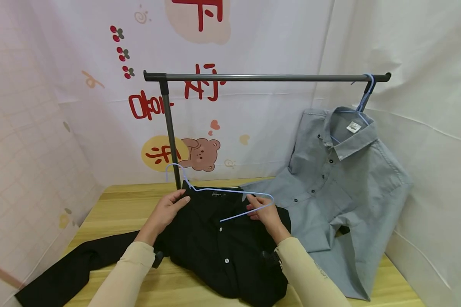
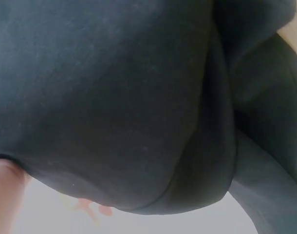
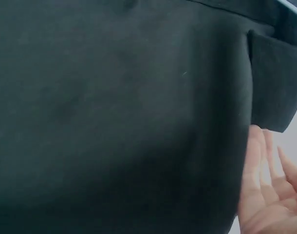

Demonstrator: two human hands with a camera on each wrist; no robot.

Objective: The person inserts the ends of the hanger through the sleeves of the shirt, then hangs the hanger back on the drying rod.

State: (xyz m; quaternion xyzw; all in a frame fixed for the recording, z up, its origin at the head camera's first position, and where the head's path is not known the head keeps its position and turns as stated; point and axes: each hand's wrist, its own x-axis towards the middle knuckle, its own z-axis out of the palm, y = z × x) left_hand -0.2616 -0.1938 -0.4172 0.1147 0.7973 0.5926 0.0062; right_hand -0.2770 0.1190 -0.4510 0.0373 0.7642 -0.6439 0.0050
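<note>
A black button-up shirt (image 1: 215, 256) lies front up on the wooden table, its collar raised between the hands. My left hand (image 1: 169, 209) grips it near the collar on the left, thumb in front; the other fingers are hidden behind the cloth. A thin light-blue clothes hanger (image 1: 230, 190) crosses the neckline. Its hook points up and left, and its right end juts out over the shirt front. The right hand (image 1: 264, 209) pinches the collar's right side, inside the hanger's right end. Dark cloth (image 3: 114, 117) fills most of the right wrist view.
Behind the shirt stands a dark metal clothes rack (image 1: 269, 78). A grey-blue shirt (image 1: 345, 183) hangs from its right end on another light-blue hanger (image 1: 365, 100), hem resting on the table (image 1: 119, 204). One black sleeve (image 1: 80, 260) stretches to the left. Printed cloth hangs behind.
</note>
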